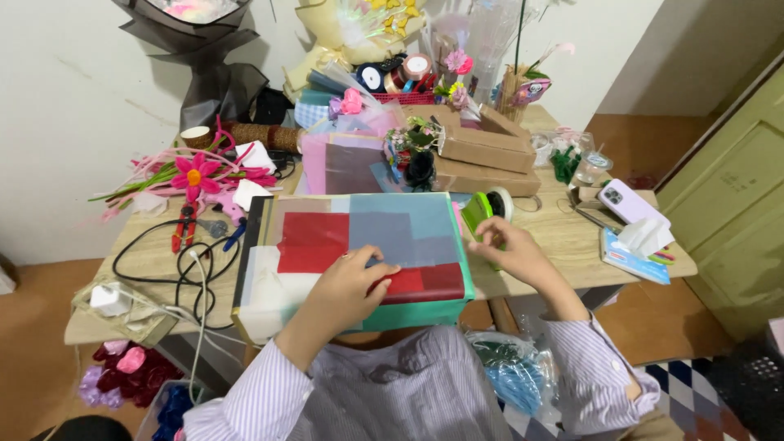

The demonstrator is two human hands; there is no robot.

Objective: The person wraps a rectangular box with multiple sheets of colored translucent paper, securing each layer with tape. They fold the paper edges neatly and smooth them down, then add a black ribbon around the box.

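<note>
L hand (349, 282) flat on coloured paper stack (359, 237); R hand (510, 249) beside, at green tape roll (478, 214).

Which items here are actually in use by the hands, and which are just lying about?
In use: left hand on coloured paper sheets; right hand at green tape roll.

Lying about: pink flower, pliers, phone, cardboard boxes, ribbon spools.

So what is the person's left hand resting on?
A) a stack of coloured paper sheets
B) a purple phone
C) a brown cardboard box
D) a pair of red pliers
A: the left hand lies flat on the stack of coloured paper sheets, fingers over a red sheet, while the right hand is off to the side by a green tape roll.
</note>
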